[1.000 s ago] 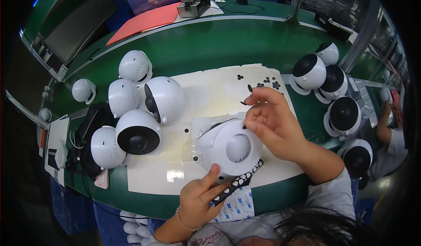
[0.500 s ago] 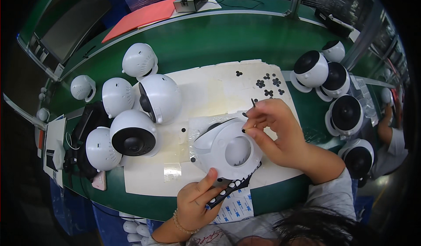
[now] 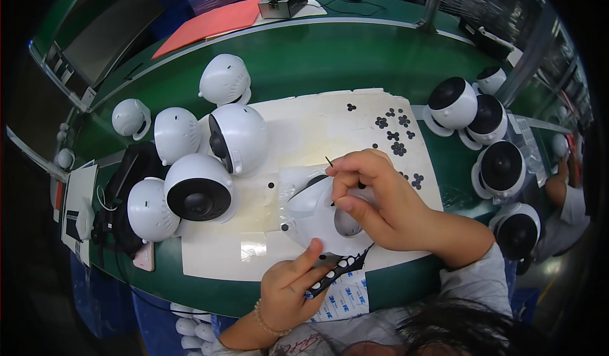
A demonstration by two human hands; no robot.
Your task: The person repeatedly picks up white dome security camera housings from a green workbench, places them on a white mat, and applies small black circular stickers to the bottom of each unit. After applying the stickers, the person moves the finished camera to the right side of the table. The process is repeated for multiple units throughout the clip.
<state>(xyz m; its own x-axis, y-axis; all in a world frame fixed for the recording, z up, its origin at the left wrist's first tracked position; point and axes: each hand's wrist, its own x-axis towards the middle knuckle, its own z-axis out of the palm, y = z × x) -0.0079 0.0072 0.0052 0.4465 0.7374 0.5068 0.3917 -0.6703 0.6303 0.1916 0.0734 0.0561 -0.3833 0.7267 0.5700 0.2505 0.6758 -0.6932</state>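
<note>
A white dome camera [image 3: 304, 213] lies tipped over, its round ring-shaped base facing up. My left hand [image 3: 287, 296] steadies the near edge of that base with a finger and is closed round a black strip with rows of white round spots [image 3: 333, 273]. Above the base, my right hand [image 3: 387, 200] is in a pinch and hides part of the ring. A small black pad [image 3: 333, 204] shows at its thumb tip, by the base. A thin dark stick [image 3: 329, 161] juts from the upper fingers. Another black dot [image 3: 322, 257] sits on the base's near edge.
White dome cameras with black fronts stand at left [image 3: 200, 188] and right [image 3: 500, 169]. Several black pad clusters [image 3: 398, 148] lie on the cream board [image 3: 298, 121]. A printed backing sheet [image 3: 349, 296] hangs at the front edge. At far right, another person's arm [image 3: 558, 185] shows.
My right hand has moved left and down onto the base, bringing the small black pad to its surface. My left hand keeps its grip on the spotted strip. The whole view has shifted slightly.
</note>
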